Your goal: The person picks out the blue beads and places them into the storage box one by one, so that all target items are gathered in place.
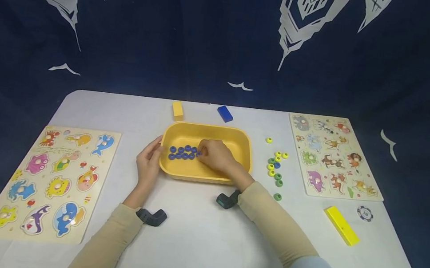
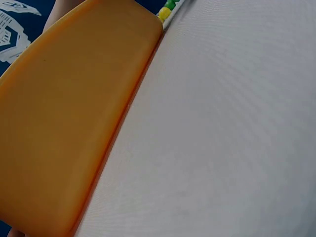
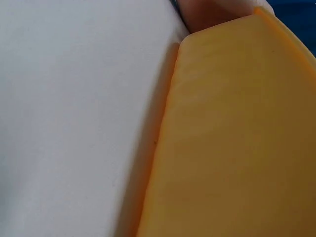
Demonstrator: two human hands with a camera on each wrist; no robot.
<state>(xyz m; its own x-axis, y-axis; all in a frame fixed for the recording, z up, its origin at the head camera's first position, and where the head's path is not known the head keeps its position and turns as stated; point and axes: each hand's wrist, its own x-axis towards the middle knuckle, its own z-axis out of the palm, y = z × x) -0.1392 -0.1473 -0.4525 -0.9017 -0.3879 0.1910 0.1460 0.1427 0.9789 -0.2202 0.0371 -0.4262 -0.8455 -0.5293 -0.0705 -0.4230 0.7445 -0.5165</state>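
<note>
A yellow plastic tray (image 1: 203,179) lies on the white table, its side wall filling much of both wrist views. My left hand (image 1: 149,161) holds the tray's left end, with the thumb at the rim. Inside the tray, several blue beads (image 1: 185,156) stand in two rows on the left half. At the right end of these rows, my right hand (image 1: 216,155) reaches in over the front rim and pinches a blue bead (image 1: 198,153) with its fingertips, which partly hide the bead.
Yellow, green and blue beads (image 1: 271,167) lie scattered right of the tray. Animal puzzle boards flank it, left (image 1: 102,174) and right (image 1: 307,141). Behind stand a yellow block (image 1: 177,111) and a blue block (image 1: 225,114). A long yellow block (image 1: 342,225) and a poker chip (image 1: 365,213) lie front right.
</note>
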